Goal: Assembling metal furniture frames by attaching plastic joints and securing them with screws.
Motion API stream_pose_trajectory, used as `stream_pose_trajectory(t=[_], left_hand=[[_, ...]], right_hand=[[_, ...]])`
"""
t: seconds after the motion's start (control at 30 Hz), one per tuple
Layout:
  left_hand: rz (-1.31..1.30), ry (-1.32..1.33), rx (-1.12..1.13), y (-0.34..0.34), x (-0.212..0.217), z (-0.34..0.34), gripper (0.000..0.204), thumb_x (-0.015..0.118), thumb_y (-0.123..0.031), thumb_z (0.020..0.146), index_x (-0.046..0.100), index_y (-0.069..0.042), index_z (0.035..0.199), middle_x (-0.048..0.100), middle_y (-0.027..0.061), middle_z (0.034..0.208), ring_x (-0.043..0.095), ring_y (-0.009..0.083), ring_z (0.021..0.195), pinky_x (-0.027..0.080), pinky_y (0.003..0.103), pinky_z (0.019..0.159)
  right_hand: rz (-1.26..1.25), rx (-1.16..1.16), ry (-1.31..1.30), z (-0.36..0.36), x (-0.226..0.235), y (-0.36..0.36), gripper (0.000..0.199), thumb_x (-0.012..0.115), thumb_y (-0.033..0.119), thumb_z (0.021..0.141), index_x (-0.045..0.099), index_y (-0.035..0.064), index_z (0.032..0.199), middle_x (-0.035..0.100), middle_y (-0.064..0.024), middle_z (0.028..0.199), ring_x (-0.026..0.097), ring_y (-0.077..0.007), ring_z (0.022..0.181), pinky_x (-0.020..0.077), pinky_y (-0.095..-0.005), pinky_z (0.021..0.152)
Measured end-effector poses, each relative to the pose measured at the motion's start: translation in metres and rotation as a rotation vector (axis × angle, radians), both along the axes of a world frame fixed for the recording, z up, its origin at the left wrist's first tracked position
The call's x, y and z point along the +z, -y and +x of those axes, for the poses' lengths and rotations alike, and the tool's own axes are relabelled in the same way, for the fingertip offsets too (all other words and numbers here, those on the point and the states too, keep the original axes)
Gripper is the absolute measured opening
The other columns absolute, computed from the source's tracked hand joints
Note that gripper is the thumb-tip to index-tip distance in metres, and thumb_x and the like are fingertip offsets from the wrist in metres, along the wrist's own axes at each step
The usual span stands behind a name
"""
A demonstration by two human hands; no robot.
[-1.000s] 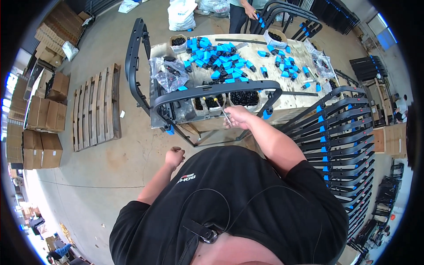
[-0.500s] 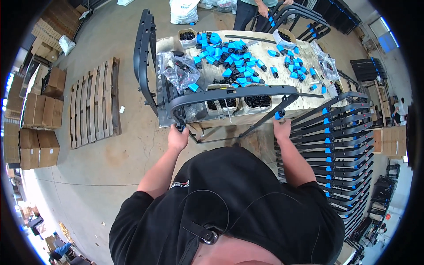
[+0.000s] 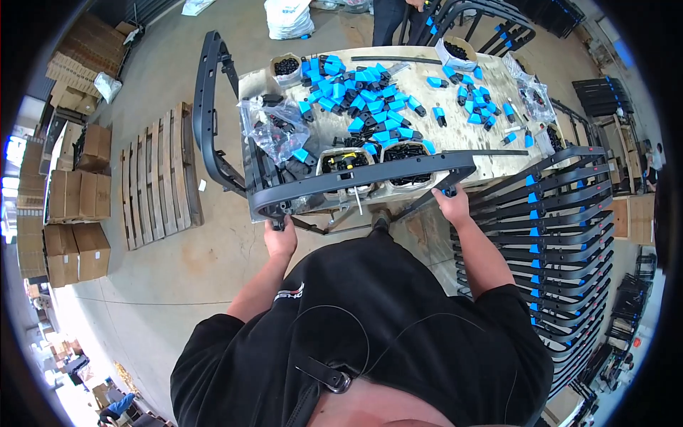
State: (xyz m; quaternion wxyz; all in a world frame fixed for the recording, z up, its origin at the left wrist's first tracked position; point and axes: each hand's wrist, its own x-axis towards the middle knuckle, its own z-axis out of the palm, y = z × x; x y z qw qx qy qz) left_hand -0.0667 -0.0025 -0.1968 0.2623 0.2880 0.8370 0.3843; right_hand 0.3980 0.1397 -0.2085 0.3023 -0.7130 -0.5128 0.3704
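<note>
A black U-shaped tube frame point(image 3: 356, 174) spans the near edge of the worktable point(image 3: 498, 153), in front of my body. At its left bend, my left hand point(image 3: 282, 238) is closed round a downturned end. My right hand point(image 3: 453, 206) grips the right leg just below the other bend; its fingers are partly hidden. Behind the frame sit two bins of small black parts, one bin point(image 3: 331, 167) with a yellow-handled tool on top and the other bin point(image 3: 407, 179) beside it. Many blue-and-black plastic pieces point(image 3: 370, 96) lie heaped farther back on the table.
Another black frame point(image 3: 204, 121) stands at the table's left end, near a plastic bag of parts point(image 3: 277, 132). Stacked black frames with blue pieces point(image 3: 537, 235) fill the right side. A wooden pallet point(image 3: 160, 174) lies on the left floor. Across the table, another person point(image 3: 391, 21) stands by more frames.
The held frame has shifted slightly left and its left bend sits lower, both hands moving with it. The blue bit beside my right hand no longer shows. My whole view has shifted a little.
</note>
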Motion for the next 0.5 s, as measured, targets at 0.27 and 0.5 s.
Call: stream_pose_trajectory(t=[0.27,0.5], left_hand=[[-0.309,0.024,-0.171,0.003,0.001,-0.02,0.048,0.067,-0.034,0.086,0.063,0.0,0.119,0.073,0.0219,0.1,0.071,0.0329,0.094,0.053,0.04,0.085],[-0.42,-0.011,-0.2,0.005,-0.007,-0.028,0.043,0.068,-0.032,0.085,0.064,0.001,0.113,0.074,0.0173,0.094,0.071,0.0295,0.088,0.054,0.039,0.084]], right_hand=[[-0.211,0.304,0.411,0.022,0.02,-0.014,0.051,0.073,0.038,0.08,0.066,-0.0025,0.112,0.07,-0.0271,0.105,0.067,-0.04,0.105,0.0532,-0.0449,0.091],[-0.26,0.211,-0.177,0.017,0.018,-0.002,0.034,0.076,0.028,0.081,0.066,0.0019,0.1,0.07,-0.0128,0.089,0.066,-0.0263,0.081,0.0504,-0.0361,0.071]])
